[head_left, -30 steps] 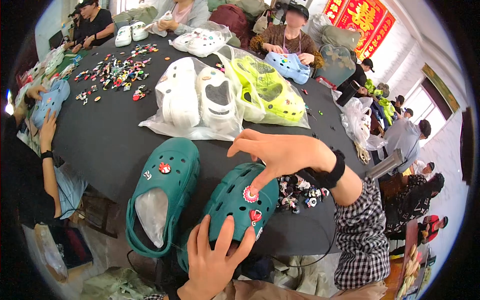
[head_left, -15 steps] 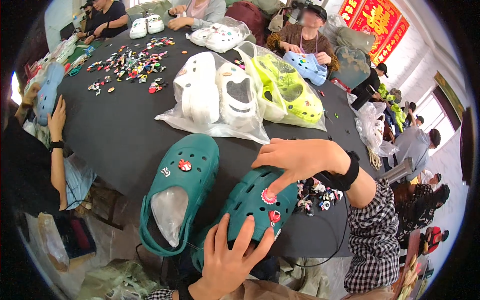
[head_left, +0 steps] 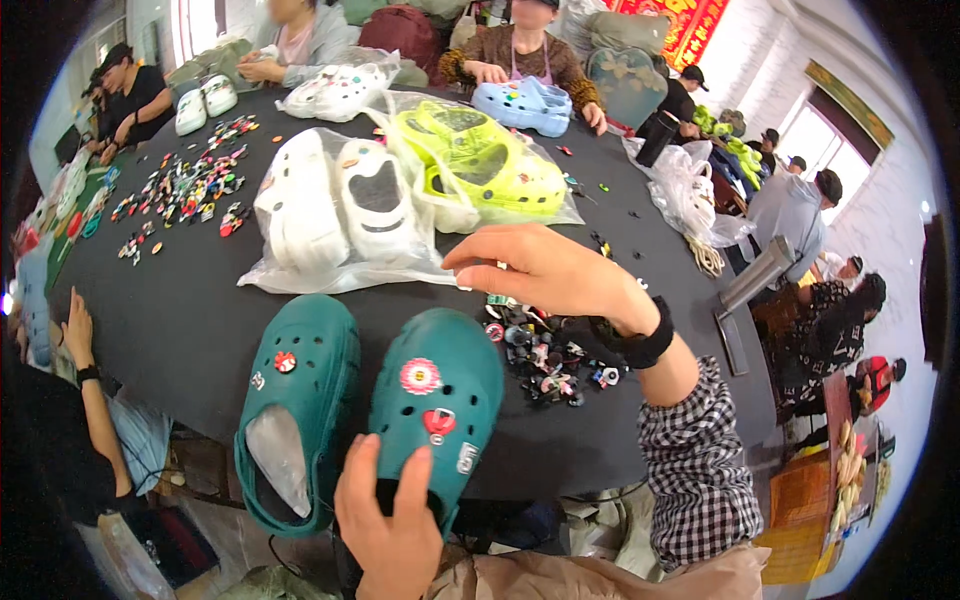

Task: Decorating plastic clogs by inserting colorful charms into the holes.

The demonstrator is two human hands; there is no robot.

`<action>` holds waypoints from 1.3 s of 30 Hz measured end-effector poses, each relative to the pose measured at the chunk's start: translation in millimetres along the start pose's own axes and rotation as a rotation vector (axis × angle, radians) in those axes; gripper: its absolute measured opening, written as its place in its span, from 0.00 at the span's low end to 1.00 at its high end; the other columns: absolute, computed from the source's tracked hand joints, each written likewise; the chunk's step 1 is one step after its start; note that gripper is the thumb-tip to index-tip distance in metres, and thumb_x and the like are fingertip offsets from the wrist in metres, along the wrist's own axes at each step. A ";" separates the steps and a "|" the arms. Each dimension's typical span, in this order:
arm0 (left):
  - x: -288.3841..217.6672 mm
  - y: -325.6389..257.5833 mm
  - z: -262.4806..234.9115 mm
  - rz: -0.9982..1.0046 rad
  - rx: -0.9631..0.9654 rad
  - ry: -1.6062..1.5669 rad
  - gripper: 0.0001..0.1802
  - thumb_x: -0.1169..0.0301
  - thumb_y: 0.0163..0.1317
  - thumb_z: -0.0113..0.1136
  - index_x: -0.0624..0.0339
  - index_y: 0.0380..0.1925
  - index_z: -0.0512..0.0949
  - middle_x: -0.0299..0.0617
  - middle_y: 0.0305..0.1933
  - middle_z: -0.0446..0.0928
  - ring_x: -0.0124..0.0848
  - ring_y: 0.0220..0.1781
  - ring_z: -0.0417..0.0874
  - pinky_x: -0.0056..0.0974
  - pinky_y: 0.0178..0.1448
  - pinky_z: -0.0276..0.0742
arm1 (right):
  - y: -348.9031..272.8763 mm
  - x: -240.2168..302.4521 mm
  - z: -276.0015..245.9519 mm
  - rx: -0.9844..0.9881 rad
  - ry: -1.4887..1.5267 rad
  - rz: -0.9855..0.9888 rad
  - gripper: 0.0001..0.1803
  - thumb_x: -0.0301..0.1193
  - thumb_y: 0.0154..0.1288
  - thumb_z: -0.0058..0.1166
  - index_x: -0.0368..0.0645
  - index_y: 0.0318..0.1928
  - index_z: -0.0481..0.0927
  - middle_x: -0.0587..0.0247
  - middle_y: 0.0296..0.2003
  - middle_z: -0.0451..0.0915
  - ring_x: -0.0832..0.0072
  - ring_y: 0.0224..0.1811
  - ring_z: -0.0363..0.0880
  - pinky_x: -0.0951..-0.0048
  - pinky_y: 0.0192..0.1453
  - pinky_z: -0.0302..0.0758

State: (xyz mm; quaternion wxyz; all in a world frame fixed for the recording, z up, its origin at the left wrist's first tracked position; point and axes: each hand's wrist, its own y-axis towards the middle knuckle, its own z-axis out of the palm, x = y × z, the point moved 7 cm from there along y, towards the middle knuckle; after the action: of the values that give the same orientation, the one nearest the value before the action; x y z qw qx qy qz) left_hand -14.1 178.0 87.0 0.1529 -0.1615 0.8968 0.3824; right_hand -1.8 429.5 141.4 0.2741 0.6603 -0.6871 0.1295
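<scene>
My left hand (head_left: pixel 390 530) grips a dark green clog (head_left: pixel 465 360) by the opening, two fingers lying on its upper. A pink-and-white scalloped charm (head_left: pixel 420 376), a red heart-shaped charm (head_left: pixel 438 424) and a white charm (head_left: pixel 467 458) sit on that clog. Above the table, past the clog's toe, my right hand (head_left: pixel 550 268) hovers with curved fingers apart from the thumb and nothing visible between them. To the left lies the matching green clog (head_left: pixel 318 350), bearing a red charm (head_left: pixel 285 361) and a small white one, with clear plastic inside.
Loose charms (head_left: pixel 555 360) are heaped below my right hand, and more charms (head_left: pixel 190 180) lie far left. Bagged white clogs (head_left: pixel 300 205) and lime clogs (head_left: pixel 500 170) stand beyond the green pair. A metal stand (head_left: pixel 755 280) is at the right. Co-workers sit around the table.
My right hand has lifted off the scalloped charm, which stays on the clog. The held clog now points more upright beside its mate. The whole view has shifted.
</scene>
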 end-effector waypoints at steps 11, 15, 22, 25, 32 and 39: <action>-0.3 15.9 6.7 -0.091 0.046 -0.005 0.27 0.80 0.63 0.51 0.56 0.64 0.72 0.60 0.66 0.66 0.60 0.63 0.70 0.51 0.64 0.68 | -60.0 -81.6 63.1 -0.013 -0.292 0.168 0.12 0.26 0.59 0.63 0.46 0.45 0.83 0.62 0.46 0.78 0.60 0.54 0.76 0.61 0.56 0.76; -3.0 21.4 8.7 -0.080 0.085 0.029 0.24 0.77 0.68 0.51 0.58 0.65 0.71 0.59 0.67 0.65 0.58 0.66 0.69 0.52 0.66 0.67 | -53.8 -80.2 69.2 -0.056 -0.301 0.127 0.06 0.25 0.57 0.63 0.45 0.37 0.81 0.62 0.42 0.77 0.61 0.51 0.76 0.61 0.51 0.77; -2.7 30.6 11.5 -0.071 0.118 -0.079 0.21 0.70 0.73 0.50 0.63 0.64 0.72 0.59 0.70 0.64 0.56 0.68 0.68 0.52 0.68 0.66 | -57.4 -100.2 41.3 -0.174 0.445 0.257 0.06 0.29 0.69 0.55 0.39 0.40 0.76 0.60 0.40 0.84 0.72 0.41 0.82 0.71 0.44 0.77; 8.8 23.1 18.4 -0.151 0.127 -0.103 0.29 0.75 0.59 0.58 0.59 0.64 0.72 0.57 0.70 0.64 0.59 0.67 0.70 0.56 0.67 0.69 | -62.6 -107.9 39.5 -0.153 0.852 0.371 0.08 0.35 0.77 0.47 0.44 0.48 0.71 0.63 0.47 0.84 0.79 0.46 0.81 0.75 0.49 0.75; 7.5 19.3 20.5 -0.153 0.176 -0.138 0.31 0.76 0.58 0.57 0.68 0.65 0.69 0.63 0.71 0.60 0.60 0.71 0.65 0.56 0.72 0.62 | -61.0 -116.2 57.6 -0.205 1.310 0.409 0.07 0.34 0.78 0.46 0.46 0.48 0.73 0.58 0.53 0.82 0.80 0.50 0.78 0.78 0.46 0.73; -0.3 22.8 6.5 -0.096 0.096 -0.139 0.24 0.75 0.64 0.56 0.66 0.61 0.74 0.59 0.69 0.65 0.57 0.69 0.69 0.54 0.69 0.66 | -56.2 -110.6 63.6 -0.202 1.420 0.388 0.06 0.33 0.78 0.48 0.46 0.47 0.75 0.58 0.53 0.81 0.81 0.47 0.76 0.82 0.44 0.71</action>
State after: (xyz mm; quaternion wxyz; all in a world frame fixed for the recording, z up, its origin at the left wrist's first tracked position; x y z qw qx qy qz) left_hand -22.2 197.8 97.4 0.2405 -0.1701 0.8926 0.3414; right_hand 37.6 482.4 18.5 0.6840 0.2557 -0.4573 0.5076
